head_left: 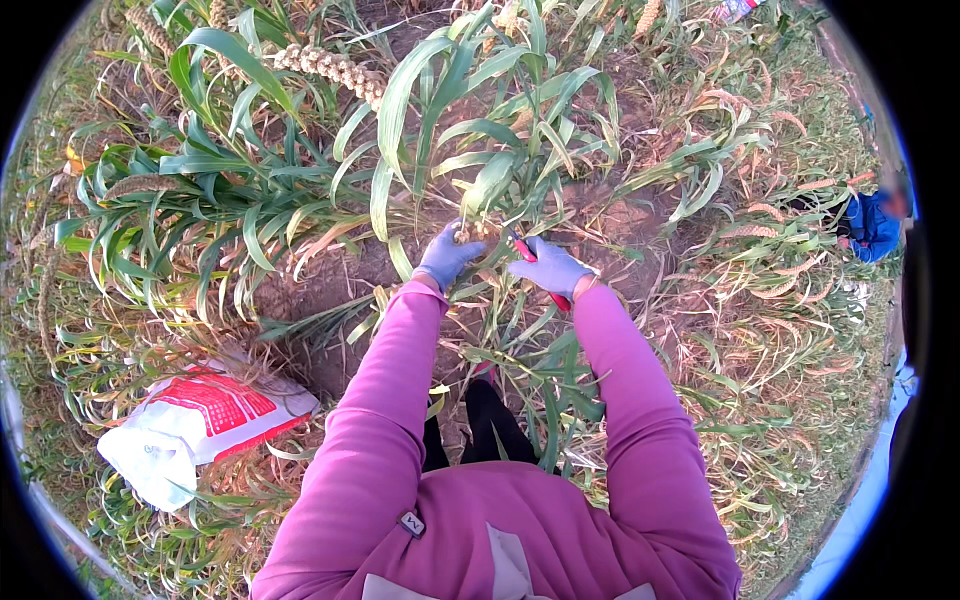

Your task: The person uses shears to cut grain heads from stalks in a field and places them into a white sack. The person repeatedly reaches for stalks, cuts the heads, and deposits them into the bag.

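My left hand (447, 256), in a pale lavender glove, is closed at a pale, knobbly seed head (471, 228) low on a green leafy plant (495, 165) in front of me. My gloved right hand (550, 270) grips a red-handled cutting tool (524, 247), whose dark tip points toward that seed head and sits just right of my left hand. The exact contact at the tip is too small to tell. A larger seed head (330, 72) hangs among leaves at the upper left.
A white-and-red sack (205, 425) lies at the lower left. At the right edge a person in blue (870, 226) is among the plants. Drooping stalks surround bare soil (640, 235), and leaves rise around my legs. A small bright package (732, 10) lies at the top right.
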### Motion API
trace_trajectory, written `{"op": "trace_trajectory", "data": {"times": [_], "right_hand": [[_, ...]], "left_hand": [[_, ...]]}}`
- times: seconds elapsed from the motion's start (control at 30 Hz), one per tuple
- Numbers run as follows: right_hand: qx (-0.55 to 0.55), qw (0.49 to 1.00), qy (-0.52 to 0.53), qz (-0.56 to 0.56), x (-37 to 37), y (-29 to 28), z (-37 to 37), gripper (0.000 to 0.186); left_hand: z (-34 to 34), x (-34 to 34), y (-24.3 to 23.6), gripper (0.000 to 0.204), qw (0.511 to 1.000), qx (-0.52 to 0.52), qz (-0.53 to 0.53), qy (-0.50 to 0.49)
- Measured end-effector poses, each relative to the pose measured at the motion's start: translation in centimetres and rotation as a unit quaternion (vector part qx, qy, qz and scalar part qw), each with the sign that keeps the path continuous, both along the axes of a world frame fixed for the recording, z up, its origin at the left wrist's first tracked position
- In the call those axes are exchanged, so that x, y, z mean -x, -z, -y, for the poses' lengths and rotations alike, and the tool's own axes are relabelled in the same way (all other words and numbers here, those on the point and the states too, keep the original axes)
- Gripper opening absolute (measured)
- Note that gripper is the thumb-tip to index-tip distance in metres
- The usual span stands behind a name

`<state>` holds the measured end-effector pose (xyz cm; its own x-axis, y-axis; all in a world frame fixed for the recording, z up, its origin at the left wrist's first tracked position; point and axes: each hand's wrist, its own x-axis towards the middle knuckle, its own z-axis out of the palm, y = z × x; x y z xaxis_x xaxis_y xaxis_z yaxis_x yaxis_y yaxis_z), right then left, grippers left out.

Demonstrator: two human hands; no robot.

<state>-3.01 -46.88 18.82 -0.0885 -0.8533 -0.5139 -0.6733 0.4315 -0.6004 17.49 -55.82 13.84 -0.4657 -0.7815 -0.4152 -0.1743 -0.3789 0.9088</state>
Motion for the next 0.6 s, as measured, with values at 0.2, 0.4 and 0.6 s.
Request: {"op": "trace_trajectory", "data": {"times": [0.2, 0.4, 0.6], "right_hand": [[-0.009, 0.999, -0.025, -0.042, 0.1, -2.8, 3.8, 0.073], [0.02, 0.995, -0.082, -0.048, 0.0, -4.2, 3.6, 0.057], [-0.087, 0.986, 0.071, 0.127, 0.8, -4.2, -5.6, 0.048]], "left_hand": [[1.7, 1.7, 3.3, 0.046, 0.998, -0.013, -0.004, 0.063], [1.5, -1.2, 1.6, 0.056, 0.951, 0.164, 0.211, 0.153], [-0.5, -13.7, 3.3, 0.035, 0.975, 0.055, 0.075, -0.204]]}}
